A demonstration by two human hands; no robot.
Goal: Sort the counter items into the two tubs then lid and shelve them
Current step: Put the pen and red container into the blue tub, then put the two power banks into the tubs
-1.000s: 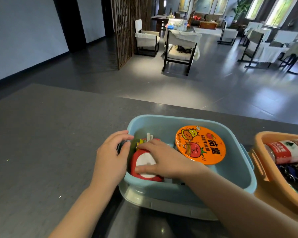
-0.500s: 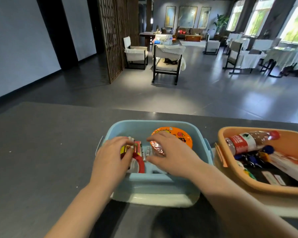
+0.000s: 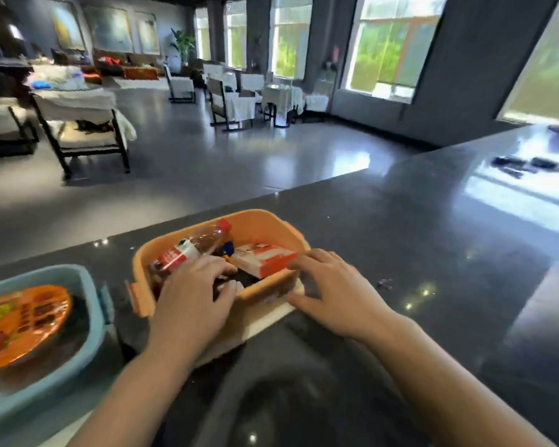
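Restaurant lounge: clothed dining tables (image 3: pixel 281 95), armchairs (image 3: pixel 81 124), bar-style counter (image 3: pixel 433 237)

The blue tub (image 3: pixel 88 304) at nine o'clock runs off the left edge; motion blur smears its orange lid (image 3: pixel 23 324).

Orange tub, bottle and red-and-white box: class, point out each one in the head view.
Orange tub (image 3: pixel 265 227): head view, on the bare far inner wall.
Bottle (image 3: pixel 178 254): head view, on its red-and-white label.
Box (image 3: pixel 265 258): head view, on its top face, near the middle.
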